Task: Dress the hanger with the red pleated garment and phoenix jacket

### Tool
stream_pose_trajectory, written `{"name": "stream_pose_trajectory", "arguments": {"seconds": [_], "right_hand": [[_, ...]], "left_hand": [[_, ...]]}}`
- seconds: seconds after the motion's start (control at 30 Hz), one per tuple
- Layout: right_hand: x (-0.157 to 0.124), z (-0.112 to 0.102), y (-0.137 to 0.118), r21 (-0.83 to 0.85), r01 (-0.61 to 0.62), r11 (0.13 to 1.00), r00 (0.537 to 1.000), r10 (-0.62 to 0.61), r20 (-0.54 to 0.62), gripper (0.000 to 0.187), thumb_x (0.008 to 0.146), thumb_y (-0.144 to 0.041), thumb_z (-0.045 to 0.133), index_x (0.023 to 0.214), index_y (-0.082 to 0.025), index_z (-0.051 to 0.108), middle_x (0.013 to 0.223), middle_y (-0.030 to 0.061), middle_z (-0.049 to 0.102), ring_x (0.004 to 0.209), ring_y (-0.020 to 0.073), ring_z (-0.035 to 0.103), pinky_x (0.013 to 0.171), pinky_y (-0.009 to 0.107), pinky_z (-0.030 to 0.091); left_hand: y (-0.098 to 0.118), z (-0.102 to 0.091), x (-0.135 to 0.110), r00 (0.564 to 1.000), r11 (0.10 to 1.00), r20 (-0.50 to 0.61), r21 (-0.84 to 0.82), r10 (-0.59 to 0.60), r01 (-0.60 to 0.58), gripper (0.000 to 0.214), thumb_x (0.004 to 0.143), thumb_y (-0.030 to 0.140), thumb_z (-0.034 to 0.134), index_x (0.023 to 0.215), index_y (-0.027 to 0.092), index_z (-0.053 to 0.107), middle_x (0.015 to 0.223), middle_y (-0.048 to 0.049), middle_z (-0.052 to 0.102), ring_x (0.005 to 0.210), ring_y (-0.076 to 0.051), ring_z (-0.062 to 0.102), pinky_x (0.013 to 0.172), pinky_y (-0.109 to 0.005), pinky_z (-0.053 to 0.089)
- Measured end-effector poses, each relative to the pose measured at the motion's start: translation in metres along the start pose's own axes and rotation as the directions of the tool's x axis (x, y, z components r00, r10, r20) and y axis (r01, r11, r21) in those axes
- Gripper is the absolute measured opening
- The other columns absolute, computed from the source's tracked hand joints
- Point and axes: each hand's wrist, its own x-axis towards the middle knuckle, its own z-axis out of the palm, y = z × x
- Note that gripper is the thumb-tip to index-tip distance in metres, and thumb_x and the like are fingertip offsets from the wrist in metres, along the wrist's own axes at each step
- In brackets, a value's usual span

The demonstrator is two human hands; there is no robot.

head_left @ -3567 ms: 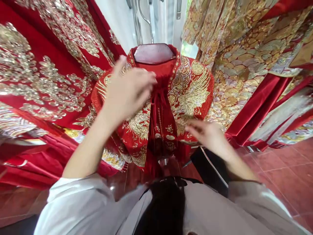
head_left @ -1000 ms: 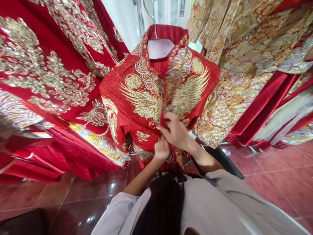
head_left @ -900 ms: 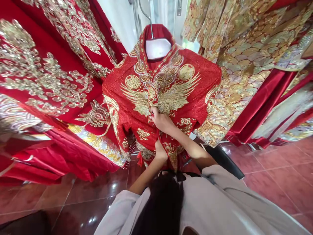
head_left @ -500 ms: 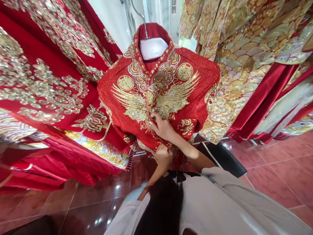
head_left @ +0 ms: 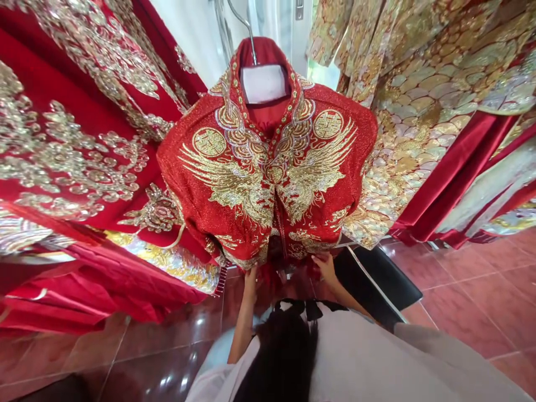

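Note:
In the head view a red jacket [head_left: 234,192] with gold wing embroidery and a beaded collar hangs on a metal hanger [head_left: 243,21]. A white panel [head_left: 264,84] shows inside its neck. Below the chest clasp the jacket's front parts in a narrow gap. My left hand [head_left: 250,274] grips the bottom hem on the left, its fingers partly hidden by the cloth. On the other side, my right hand [head_left: 325,266] pinches the hem's right part between thumb and fingers.
Red gowns [head_left: 84,111] with silver beading crowd the left side. Gold scale-patterned garments [head_left: 422,106] hang at right, beside a red velvet piece [head_left: 454,173]. A black flat object [head_left: 383,276] lies low at right over the red tiled floor [head_left: 469,296].
My right hand has left the jacket's chest and moved down to the right hem. My left hand has shifted left and down along the hem. The lower front has spread apart.

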Motion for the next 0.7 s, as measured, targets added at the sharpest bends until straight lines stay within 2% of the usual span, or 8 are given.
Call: {"name": "stream_pose_trajectory", "arguments": {"seconds": [0.07,0.2,0.33,0.47,0.57,0.7], "right_hand": [[0.005,-0.014,0.008,0.059,-0.065,0.996,0.998,0.067,-0.021,0.054,0.053,-0.044,0.075,0.094,-0.022,0.047,0.090,0.0013,0.058,0.076,0.0146,0.058,0.066,0.028,0.048],[0.012,-0.017,0.006,0.158,-0.154,0.975,0.984,0.138,0.112,0.054,0.049,-0.039,0.078,0.093,-0.021,0.053,0.094,0.0023,0.064,0.085,0.0162,0.062,0.080,0.033,0.050],[0.004,0.004,0.006,0.199,-0.192,0.961,0.969,0.154,0.192,0.045,0.050,-0.037,0.080,0.086,-0.020,0.058,0.082,0.0014,0.066,0.073,0.0152,0.062,0.072,0.030,0.051],[-0.013,0.023,0.006,0.190,-0.178,0.965,0.972,0.143,0.186,0.045,0.053,-0.035,0.081,0.090,-0.019,0.061,0.086,0.0014,0.068,0.079,0.0156,0.063,0.074,0.029,0.052],[-0.020,0.029,0.001,0.162,-0.186,0.969,0.970,0.155,0.186,0.044,0.054,-0.038,0.081,0.088,-0.018,0.061,0.077,0.0027,0.067,0.069,0.0169,0.062,0.062,0.030,0.051],[-0.023,0.031,-0.006,0.132,-0.190,0.973,0.973,0.169,0.157,0.038,0.054,-0.036,0.082,0.078,-0.018,0.058,0.065,0.0012,0.062,0.053,0.0127,0.053,0.050,0.027,0.043]], "left_hand": [[-0.003,-0.002,0.003,1.000,0.994,-0.006,-0.110,-0.012,0.012,0.032,0.073,0.045,0.066,0.091,0.021,0.056,0.101,-0.0065,0.063,0.101,-0.022,0.061,0.074,-0.029,0.051],[-0.001,0.016,0.003,0.998,0.956,0.063,-0.294,0.005,0.014,0.031,0.068,0.037,0.072,0.090,0.020,0.056,0.099,-0.0055,0.065,0.100,-0.020,0.063,0.084,-0.029,0.053],[-0.003,0.035,-0.011,0.995,0.931,0.102,-0.363,0.010,0.028,0.040,0.059,0.032,0.080,0.090,0.021,0.056,0.092,-0.0023,0.067,0.088,-0.016,0.065,0.074,-0.024,0.053],[-0.004,0.046,-0.029,0.986,0.935,0.164,-0.343,-0.031,0.087,0.049,0.048,0.034,0.087,0.083,0.016,0.058,0.074,-0.0011,0.065,0.061,-0.013,0.063,0.058,-0.023,0.052],[-0.003,0.052,-0.038,0.977,0.942,0.207,-0.316,-0.046,0.111,0.049,0.047,0.036,0.088,0.079,0.013,0.060,0.066,-0.0019,0.063,0.053,-0.013,0.060,0.053,-0.024,0.050],[-0.003,0.060,-0.044,0.978,0.947,0.207,-0.306,-0.033,0.097,0.046,0.048,0.038,0.088,0.072,0.012,0.059,0.058,-0.0002,0.059,0.048,-0.011,0.056,0.047,-0.021,0.044]]}}
